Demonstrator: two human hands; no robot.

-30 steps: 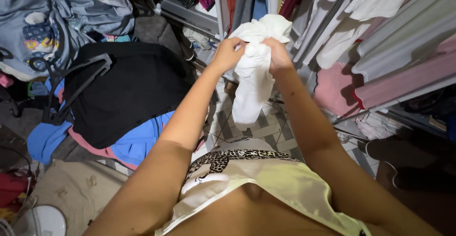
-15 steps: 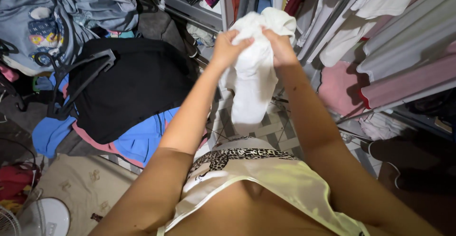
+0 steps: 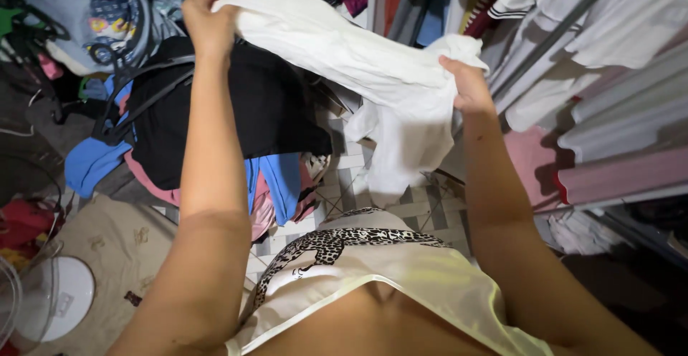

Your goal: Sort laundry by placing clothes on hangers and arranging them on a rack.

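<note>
Hands drawn apart since the earlier frame: left hand (image 3: 208,23), upper left, and right hand (image 3: 469,84), centre right, each clenched on the white garment (image 3: 358,62), whose long axis slants between them.

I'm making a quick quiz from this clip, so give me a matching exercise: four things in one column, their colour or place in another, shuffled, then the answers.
Things:
1. garment held in both hands
2. clothes hanger
3. fan
4. cloth under the hanger

Descriptions:
A. bottom left corner, on the floor
B. white, stretched between left hand and right hand
C. black fabric
D. dark, lying on the clothes pile

Pairs: 1-B, 2-D, 3-A, 4-C
</note>
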